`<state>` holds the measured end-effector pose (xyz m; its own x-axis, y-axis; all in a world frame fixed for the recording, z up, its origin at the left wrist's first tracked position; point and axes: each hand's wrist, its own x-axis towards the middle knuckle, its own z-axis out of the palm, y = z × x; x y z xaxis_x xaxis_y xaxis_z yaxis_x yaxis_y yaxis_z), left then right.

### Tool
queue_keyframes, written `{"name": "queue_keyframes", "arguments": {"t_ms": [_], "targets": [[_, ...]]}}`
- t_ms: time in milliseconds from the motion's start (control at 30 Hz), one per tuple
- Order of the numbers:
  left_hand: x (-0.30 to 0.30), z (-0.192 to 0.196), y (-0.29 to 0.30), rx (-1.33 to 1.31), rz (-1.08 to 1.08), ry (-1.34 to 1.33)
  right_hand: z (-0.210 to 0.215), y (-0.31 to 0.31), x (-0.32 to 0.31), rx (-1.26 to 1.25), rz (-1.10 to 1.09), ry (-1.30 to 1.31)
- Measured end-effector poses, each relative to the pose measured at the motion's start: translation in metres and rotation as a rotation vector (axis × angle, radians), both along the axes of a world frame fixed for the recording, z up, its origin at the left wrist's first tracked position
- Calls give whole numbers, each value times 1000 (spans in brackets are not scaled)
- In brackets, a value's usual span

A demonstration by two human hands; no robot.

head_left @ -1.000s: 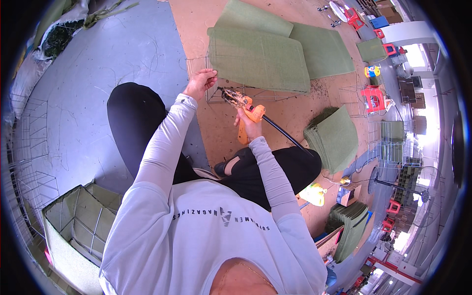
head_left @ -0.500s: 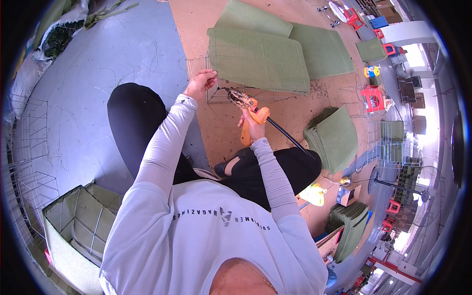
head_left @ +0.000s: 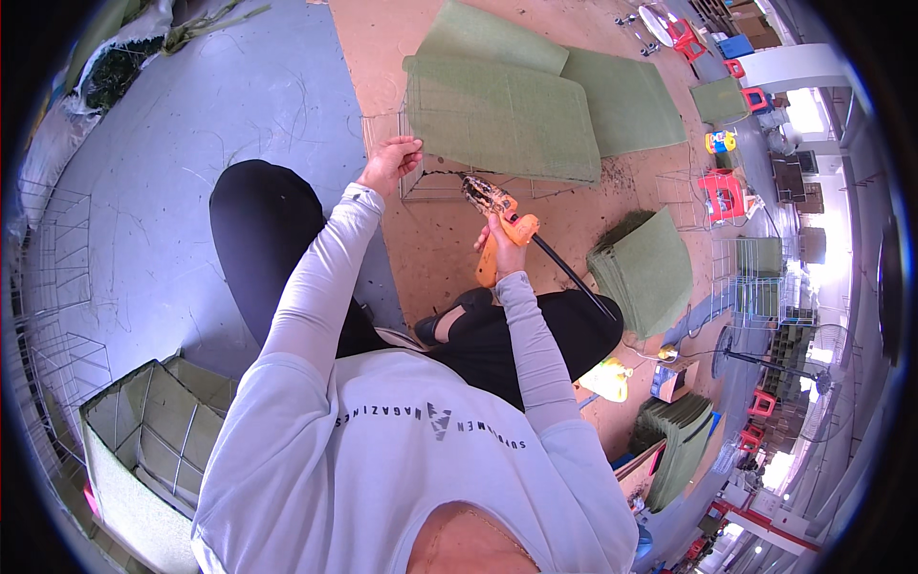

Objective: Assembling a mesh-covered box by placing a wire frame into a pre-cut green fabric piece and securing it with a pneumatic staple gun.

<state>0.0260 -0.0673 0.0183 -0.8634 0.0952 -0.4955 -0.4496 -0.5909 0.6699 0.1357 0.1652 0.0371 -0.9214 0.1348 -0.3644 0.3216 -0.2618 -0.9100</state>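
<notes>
My left hand (head_left: 390, 163) is closed in a pinch at the near left corner of a green fabric sheet (head_left: 502, 115). This sheet lies over a thin wire frame (head_left: 442, 198), whose near edge sticks out from beneath it. In my right hand (head_left: 507, 253) is an orange hot glue gun (head_left: 518, 230) with a dark, stained front end and a long black glue stick (head_left: 574, 275) out of its back. Its nozzle points left toward the sheet's near edge, a short way right of my left fingers. A dark strand shows between nozzle and frame. What exactly my left fingertips pinch is partly hidden.
More green sheets (head_left: 626, 100) lie behind, and a stack of them (head_left: 645, 273) sits on the right. A green-covered wire box (head_left: 143, 459) stands at lower left, with bare wire frames (head_left: 62, 249) along the left. A stand fan (head_left: 765, 362) and red stools (head_left: 722, 194) are farther right.
My right hand has drawn the glue gun a little to the right and slightly down, away from my left fingers. The left hand stays in place at the sheet's corner.
</notes>
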Motion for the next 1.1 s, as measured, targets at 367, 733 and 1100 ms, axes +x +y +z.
{"name": "queue_keyframes", "arguments": {"t_ms": [367, 733, 1100], "targets": [[10, -9, -2, -185, -47, 19, 12, 19, 2, -19, 156, -19], [20, -22, -2, -237, -56, 75, 32, 59, -35, -349, -41, 277], [28, -24, -3, -341, -112, 151, 72, 85, -98, -476, -174, 164]]}}
